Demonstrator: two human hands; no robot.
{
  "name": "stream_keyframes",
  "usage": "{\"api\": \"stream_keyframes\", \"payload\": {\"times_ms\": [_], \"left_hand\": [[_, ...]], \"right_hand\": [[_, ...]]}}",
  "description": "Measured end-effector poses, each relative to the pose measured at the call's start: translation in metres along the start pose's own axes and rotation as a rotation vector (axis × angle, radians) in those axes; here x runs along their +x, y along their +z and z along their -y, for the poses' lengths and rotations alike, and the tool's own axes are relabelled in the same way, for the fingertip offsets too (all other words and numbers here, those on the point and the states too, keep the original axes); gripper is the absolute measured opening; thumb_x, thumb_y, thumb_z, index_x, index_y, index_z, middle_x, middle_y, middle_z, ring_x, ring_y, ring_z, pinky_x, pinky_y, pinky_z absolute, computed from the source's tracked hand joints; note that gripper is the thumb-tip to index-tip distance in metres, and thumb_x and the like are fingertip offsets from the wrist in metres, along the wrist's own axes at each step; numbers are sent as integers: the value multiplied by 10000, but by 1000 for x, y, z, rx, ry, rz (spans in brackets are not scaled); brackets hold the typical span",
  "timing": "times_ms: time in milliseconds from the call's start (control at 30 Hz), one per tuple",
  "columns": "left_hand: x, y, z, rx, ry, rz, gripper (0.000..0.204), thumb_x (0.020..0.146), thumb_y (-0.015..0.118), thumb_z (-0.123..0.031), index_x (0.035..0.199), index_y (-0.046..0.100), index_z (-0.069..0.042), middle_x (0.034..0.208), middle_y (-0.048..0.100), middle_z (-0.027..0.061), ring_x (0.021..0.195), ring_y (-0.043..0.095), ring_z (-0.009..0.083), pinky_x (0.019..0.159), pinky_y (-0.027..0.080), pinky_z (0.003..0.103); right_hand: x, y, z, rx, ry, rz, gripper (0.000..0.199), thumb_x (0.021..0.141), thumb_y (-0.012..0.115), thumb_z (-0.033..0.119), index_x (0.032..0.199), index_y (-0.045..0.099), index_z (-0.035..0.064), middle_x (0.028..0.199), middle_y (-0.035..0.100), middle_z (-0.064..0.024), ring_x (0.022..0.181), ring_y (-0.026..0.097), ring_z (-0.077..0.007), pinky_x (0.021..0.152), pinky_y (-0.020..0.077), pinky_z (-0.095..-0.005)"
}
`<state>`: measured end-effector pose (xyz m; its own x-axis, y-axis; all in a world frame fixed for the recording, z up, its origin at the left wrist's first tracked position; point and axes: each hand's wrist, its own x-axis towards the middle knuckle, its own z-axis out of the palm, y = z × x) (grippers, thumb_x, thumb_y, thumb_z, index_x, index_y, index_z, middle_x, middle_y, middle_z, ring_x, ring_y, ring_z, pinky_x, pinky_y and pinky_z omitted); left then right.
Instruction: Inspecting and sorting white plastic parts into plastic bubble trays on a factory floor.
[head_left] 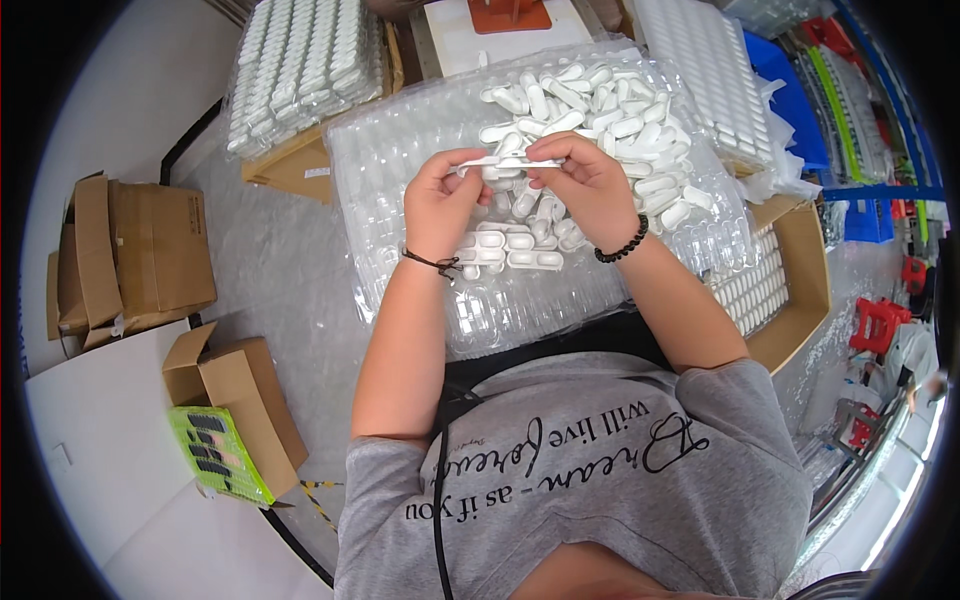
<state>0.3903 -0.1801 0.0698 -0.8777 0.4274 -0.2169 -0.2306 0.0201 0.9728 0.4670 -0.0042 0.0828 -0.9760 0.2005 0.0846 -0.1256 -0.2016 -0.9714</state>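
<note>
Between my two hands, above a stack of clear plastic trays (pixel 385 215), is a slim white plastic piece (pixel 510 163) seen edge-on. My left hand (pixel 442 205) pinches its left end between thumb and fingers. The right end is gripped the same way by my right hand (pixel 590 190). Whether it is one piece or two pressed together, I cannot tell. Beneath and beyond the hands lies a loose heap of white oval plastic pieces (pixel 640 125). Several more, with hollow sides up, sit in neat rows (pixel 520 250) just nearer than my hands.
Stacked trays of white pieces (pixel 300 75) stand at the far left, with another stack (pixel 705 80) at the far right. An open carton (pixel 800 290) with filled trays is by my right arm. Brown cardboard boxes (pixel 160 245) stand on the left. Blue bins (pixel 785 95) are beyond the right stack.
</note>
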Motion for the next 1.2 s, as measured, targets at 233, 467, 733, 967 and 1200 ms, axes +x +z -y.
{"api": "stream_keyframes", "payload": {"times_ms": [233, 467, 733, 967, 1200], "left_hand": [[0, -1, -1, -287, 77, 164, 331, 906, 542, 6, 1237, 533, 21, 1089, 633, 132, 946, 646, 159, 838, 534, 265], [-1, 4, 9, -178, 157, 208, 395, 848, 608, 84, 1227, 524, 11, 1073, 644, 114, 936, 655, 145, 820, 529, 230], [-2, 6, 4, -253, 183, 155, 316, 861, 575, 104, 1164, 540, 24, 1098, 624, 131, 967, 661, 187, 840, 540, 243], [-5, 2, 5, -203, 174, 221, 242, 885, 507, 89, 1105, 593, 36, 1054, 641, 129, 908, 678, 189, 776, 560, 256], [-6, 4, 3, -192, 121, 225, 254, 886, 480, 97, 1102, 601, 41, 1013, 663, 137, 878, 686, 188, 794, 566, 266]], "right_hand": [[2, -2, -1, 16, 160, 2, 174, 843, 628, -45, 1013, 618, -9, 968, 629, -59, 808, 610, -104, 727, 510, -220], [4, -4, -5, -13, 221, -51, 139, 820, 679, -13, 926, 592, 9, 989, 603, -48, 774, 610, -107, 709, 512, -231], [5, -6, -30, -254, -37, -147, 266, 729, 766, 16, 892, 556, 28, 1075, 461, -68, 890, 579, -125, 735, 523, -233], [7, 1, -14, -225, 94, -34, 227, 744, 760, 38, 930, 630, 37, 1111, 442, -59, 975, 553, -131, 774, 527, -245], [4, -2, -18, -228, 82, -24, 179, 759, 739, 27, 902, 631, 33, 1089, 457, -51, 973, 556, -136, 775, 527, -249]]}}
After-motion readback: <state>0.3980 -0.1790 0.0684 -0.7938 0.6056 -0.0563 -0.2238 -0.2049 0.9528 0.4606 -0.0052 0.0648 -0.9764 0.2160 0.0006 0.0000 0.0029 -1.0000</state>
